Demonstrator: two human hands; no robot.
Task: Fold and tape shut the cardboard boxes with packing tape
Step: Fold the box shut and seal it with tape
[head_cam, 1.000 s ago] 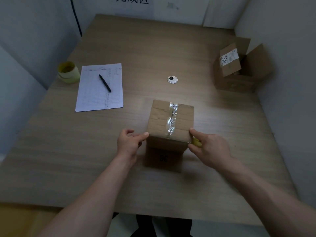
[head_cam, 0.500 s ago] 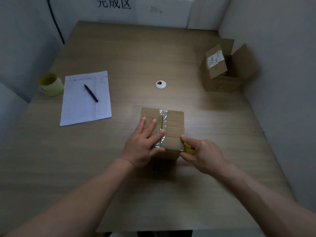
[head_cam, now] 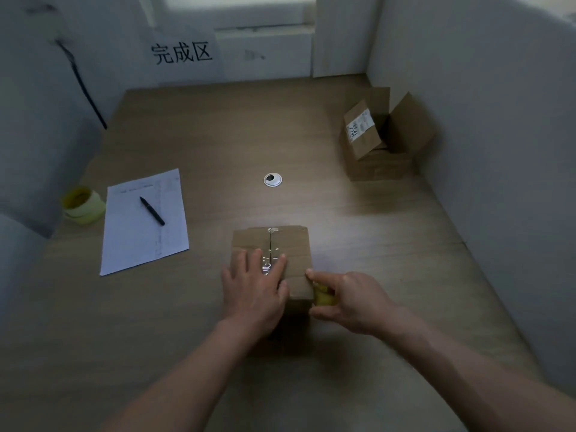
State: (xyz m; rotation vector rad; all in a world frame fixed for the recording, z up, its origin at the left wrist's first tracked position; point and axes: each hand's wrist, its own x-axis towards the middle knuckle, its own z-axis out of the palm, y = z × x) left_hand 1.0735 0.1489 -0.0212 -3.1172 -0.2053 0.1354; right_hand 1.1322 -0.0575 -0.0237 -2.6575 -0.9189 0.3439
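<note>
A small closed cardboard box [head_cam: 297, 244] stands near the front middle of the wooden table, with a strip of clear tape [head_cam: 270, 249] along its top seam. My left hand [head_cam: 254, 286] lies flat on the box top, fingers straight, pressing on the tape. My right hand [head_cam: 349, 299] sits at the box's near right corner and grips a small yellow object [head_cam: 324, 297], mostly hidden in the fingers. A second cardboard box [head_cam: 378, 145] with its flaps open stands at the far right, by the wall.
A sheet of paper [head_cam: 145, 221] with a black pen [head_cam: 151, 211] lies at the left. A yellowish tape roll [head_cam: 82, 205] sits beside it near the left wall. A round cable grommet [head_cam: 272, 179] is in the table's middle. Grey partition walls enclose three sides.
My left hand went from the box's left edge onto its top and now presses flat on the tape. The view has tilted up. My right hand stays at the right corner.
</note>
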